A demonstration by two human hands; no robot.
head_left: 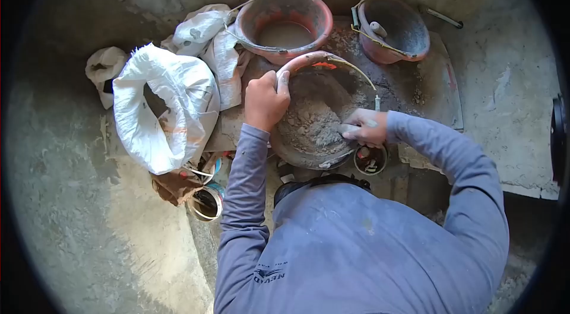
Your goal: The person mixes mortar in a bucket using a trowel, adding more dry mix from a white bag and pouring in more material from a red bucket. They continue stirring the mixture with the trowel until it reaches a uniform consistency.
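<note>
A reddish bucket (320, 147) with loose grey powder (314, 127) inside stands in front of my body. My left hand (267, 100) is closed over its upper left rim, the thumb on the inner side. At the right side of the powder my right hand (363, 128) is closed, its fingers curled together. What it holds, if anything, is hidden. The bucket's wire handle (363, 76) leans along the far right rim. Just below my right hand sits a small pot (371, 161) with several small items in it.
Beyond stand a red bucket (325, 14) of murky liquid and another bucket (415, 46) holding a pale cylindrical object (378, 29). An open white sack (205, 106) is on the left, with a small can (218, 192) below it. Grey boards (445, 100) lie at right.
</note>
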